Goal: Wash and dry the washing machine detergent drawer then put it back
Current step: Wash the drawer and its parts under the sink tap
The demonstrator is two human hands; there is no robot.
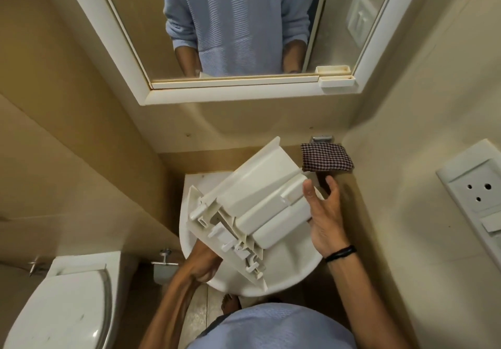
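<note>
Off-white plastic detergent drawer (260, 202) held tilted, underside up, above the round white ceramic basin (292, 262).
Left hand (202, 266) curls round the front panel's lower edge from beneath. Right hand (325, 213) is flat, fingers straight and spread, at the drawer's rear end (thumb against it; the rest unclear). Dark checked cloth (326, 157) hangs on the wall just beyond the right fingertips. White lidded toilet (62, 308) at lower left.

Pale blue ribbed top (271, 327), black wristband (341, 253)
</note>
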